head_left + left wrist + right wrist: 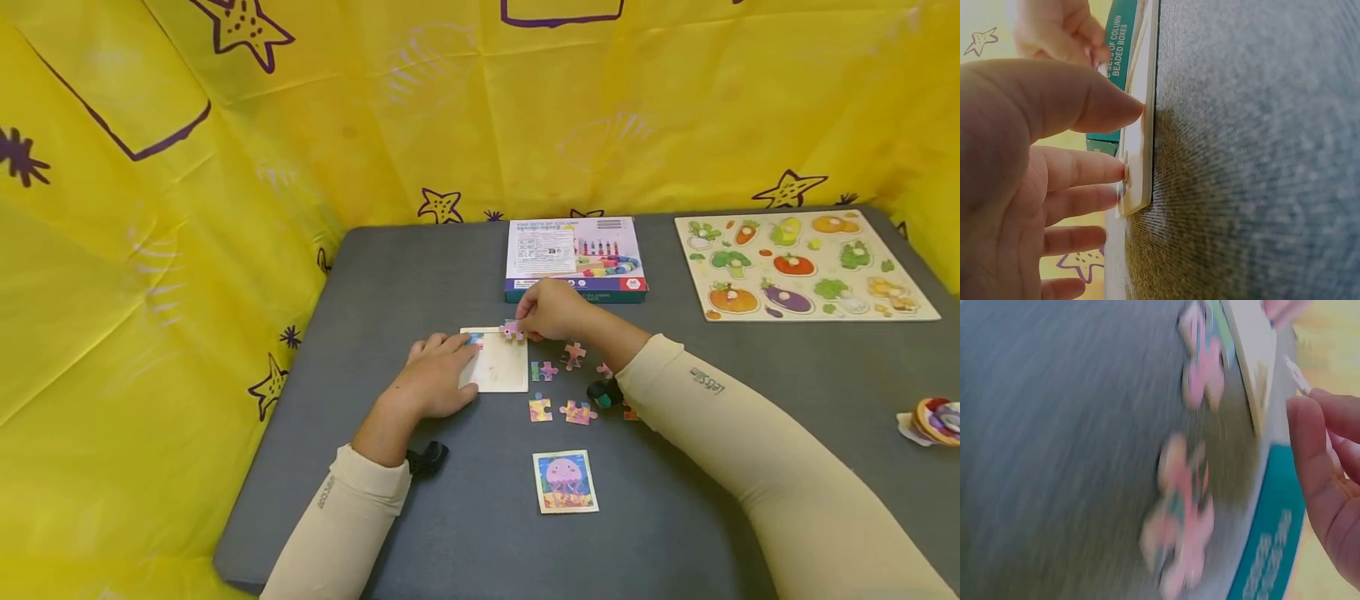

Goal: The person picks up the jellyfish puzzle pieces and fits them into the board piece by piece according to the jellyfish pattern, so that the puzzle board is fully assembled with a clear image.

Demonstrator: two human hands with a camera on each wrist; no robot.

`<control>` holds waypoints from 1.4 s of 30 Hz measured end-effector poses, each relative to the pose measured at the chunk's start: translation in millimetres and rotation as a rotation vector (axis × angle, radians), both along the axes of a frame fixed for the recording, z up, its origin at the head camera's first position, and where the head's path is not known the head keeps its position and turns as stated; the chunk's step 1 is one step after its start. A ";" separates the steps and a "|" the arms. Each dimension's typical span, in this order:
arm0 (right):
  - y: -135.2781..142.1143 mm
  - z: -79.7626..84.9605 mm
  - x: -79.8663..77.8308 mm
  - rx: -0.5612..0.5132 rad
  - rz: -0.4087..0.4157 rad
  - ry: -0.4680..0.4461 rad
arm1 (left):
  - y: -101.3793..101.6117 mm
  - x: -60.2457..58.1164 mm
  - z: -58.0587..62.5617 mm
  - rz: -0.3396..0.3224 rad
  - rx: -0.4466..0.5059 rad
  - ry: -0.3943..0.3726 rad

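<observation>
My right hand [553,312] pinches a pink jigsaw piece [512,331] between thumb and fingertips, over the top right corner of a pale wooden puzzle tray [501,371]. Edge-on, the pinched jigsaw piece [1297,375] shows in the right wrist view. My left hand [437,375] rests at the tray's left side with fingers extended and the thumb at its lower edge. Its fingertips touch a blue and pink jigsaw piece [476,340] in the top left corner. Several loose pieces lie right of the tray, among them a yellow one [540,408] and a green and purple one [543,371].
A jellyfish picture card [566,482] lies nearer to me on the grey table [465,525]. Behind the tray is a bead toy box [576,258]. A vegetable puzzle board [806,267] lies at the back right, and a colourful round item [933,421] sits at the right edge.
</observation>
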State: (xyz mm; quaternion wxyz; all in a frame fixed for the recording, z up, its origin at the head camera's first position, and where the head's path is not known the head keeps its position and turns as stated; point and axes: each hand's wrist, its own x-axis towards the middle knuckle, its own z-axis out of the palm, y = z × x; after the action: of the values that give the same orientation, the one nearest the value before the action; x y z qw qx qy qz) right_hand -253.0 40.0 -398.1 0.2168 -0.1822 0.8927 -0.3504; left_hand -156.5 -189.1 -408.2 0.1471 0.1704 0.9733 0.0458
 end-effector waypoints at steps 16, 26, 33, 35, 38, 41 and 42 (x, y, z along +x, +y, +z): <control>-45.0 -8.7 -0.6 0.188 0.063 0.114 | 2.0 -5.8 -2.1 -0.005 -0.018 0.066; -5.2 8.2 -1.4 0.225 0.041 0.224 | 8.4 -7.4 1.8 -0.007 -0.089 0.083; 59.3 19.6 5.3 0.371 0.061 0.194 | 9.7 -8.0 -3.3 -0.005 -0.065 0.087; 74.5 17.1 7.6 0.406 0.061 0.183 | 11.2 -8.4 -4.8 -0.007 -0.052 0.097; 92.0 11.9 10.9 0.430 0.067 0.149 | 15.4 -9.1 -5.5 -0.027 -0.030 0.095; 103.5 5.4 13.4 0.428 0.074 0.128 | 20.7 -8.9 -5.8 -0.073 -0.005 0.078; 106.2 3.3 14.0 0.421 0.072 0.126 | 22.5 -8.7 -5.8 -0.086 0.002 0.069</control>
State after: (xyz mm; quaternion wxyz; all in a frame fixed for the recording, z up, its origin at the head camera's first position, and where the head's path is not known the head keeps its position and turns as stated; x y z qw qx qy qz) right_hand -239.1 146.2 -394.8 0.2064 -0.1861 0.9509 -0.1363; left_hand -165.2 -166.6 -414.1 0.1153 0.2136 0.9695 0.0344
